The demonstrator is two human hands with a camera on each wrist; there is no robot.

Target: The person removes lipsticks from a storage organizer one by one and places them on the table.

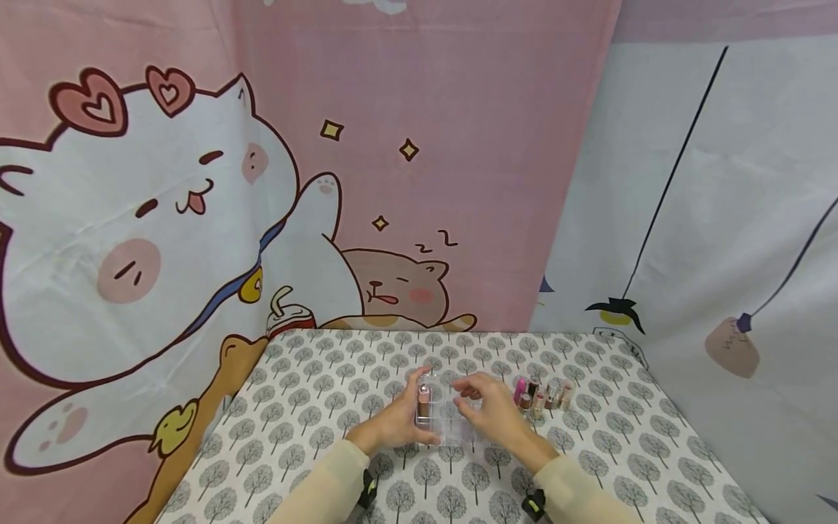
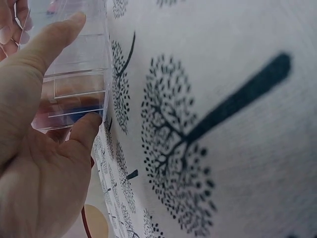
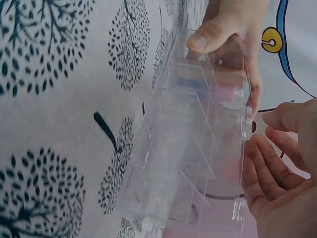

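A clear plastic divided organizer (image 1: 449,426) stands on the table between my hands. My left hand (image 1: 396,418) grips its left end, with the thumb (image 2: 54,42) across the near side in the left wrist view. A brown and pink cosmetic tube (image 1: 423,402) shows in the organizer's left compartment; my left hand partly hides it. My right hand (image 1: 487,407) is by the organizer's right part, fingers loosely bent and holding nothing. In the right wrist view its fingertips (image 3: 250,148) lie close to the clear edge; whether they touch it I cannot tell.
Several small lipstick-like tubes (image 1: 538,399), pink, dark, and clear-bodied, stand grouped on the table to the right of my right hand. A tree-print cloth (image 1: 314,437) covers the table. Behind it hangs a pink cartoon curtain (image 1: 491,182).
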